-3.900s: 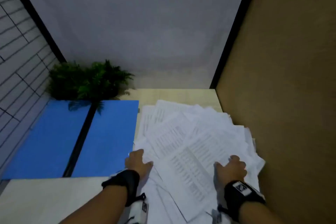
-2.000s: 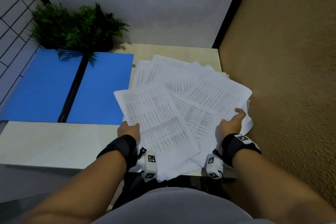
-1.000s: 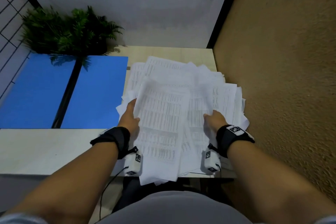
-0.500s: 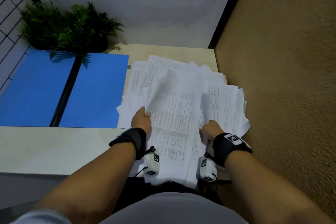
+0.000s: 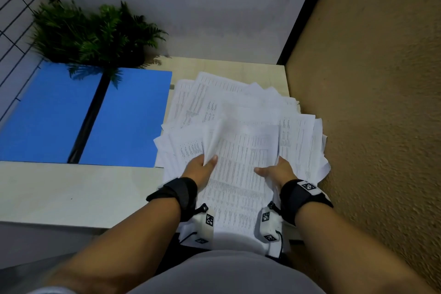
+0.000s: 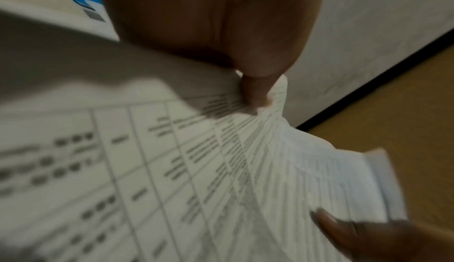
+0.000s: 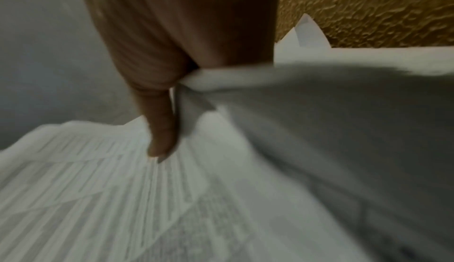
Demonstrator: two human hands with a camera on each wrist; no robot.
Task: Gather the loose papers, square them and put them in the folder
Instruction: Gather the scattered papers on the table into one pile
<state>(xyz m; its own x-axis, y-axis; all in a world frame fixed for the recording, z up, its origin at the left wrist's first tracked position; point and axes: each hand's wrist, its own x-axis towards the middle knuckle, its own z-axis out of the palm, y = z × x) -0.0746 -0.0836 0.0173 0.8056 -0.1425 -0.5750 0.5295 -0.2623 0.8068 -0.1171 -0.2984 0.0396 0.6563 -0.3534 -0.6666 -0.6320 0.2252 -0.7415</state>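
A loose heap of white printed papers (image 5: 241, 112) covers the right part of the table, against the tan wall. My left hand (image 5: 202, 167) pinches the left edge of the top sheets (image 5: 238, 174), thumb on top, and the paper buckles upward there. My right hand (image 5: 274, 170) grips their right edge, thumb pressed on the print. In the left wrist view the thumb (image 6: 255, 91) pins a printed sheet (image 6: 172, 159). In the right wrist view the thumb (image 7: 162, 138) lies on the sheets (image 7: 123, 198) and paper wraps round the palm. The open blue folder (image 5: 83, 114) lies flat to the left.
A green fern plant (image 5: 93, 33) stands behind the folder at the back left. The tan textured wall (image 5: 370, 126) borders the table on the right. Bare table top (image 5: 71, 193) lies in front of the folder. Some sheets hang over the near table edge.
Both hands have drawn inward from the outer edges of the heap, now gripping the two sides of the top sheets. The sheets have bunched together and bulge up by my left hand.
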